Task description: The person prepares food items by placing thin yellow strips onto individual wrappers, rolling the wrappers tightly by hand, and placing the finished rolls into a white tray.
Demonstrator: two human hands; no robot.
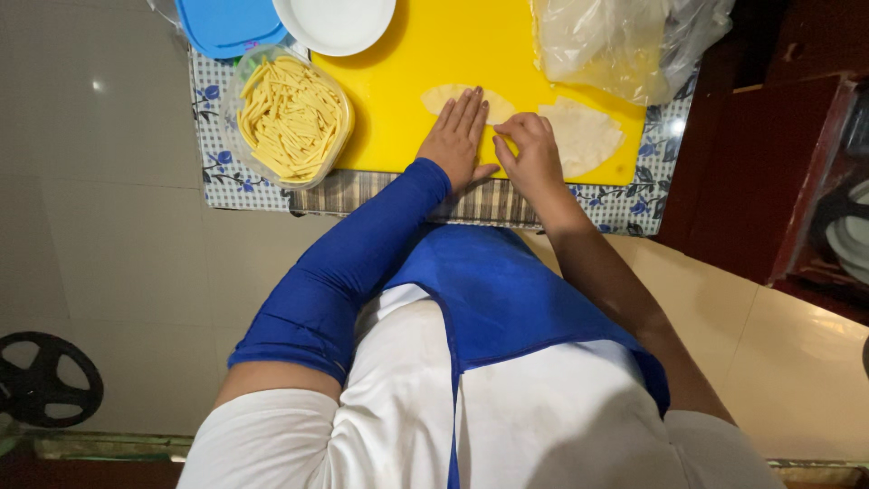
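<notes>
Two hands meet at upper centre of the frame, on a yellow cutting board (398, 100). Left hand (457, 136) lies flat, fingers spread, pressing a pale dough sheet (444, 95) whose long axis runs left to right under the fingertips. Right hand (529, 154) is curled, fingertips pinched at the sheet's near edge; what they pinch, I cannot tell. Second dough piece (584, 136) lies just right of the right hand. Tub of yellow strips (290, 118) sits upper left, well apart.
</notes>
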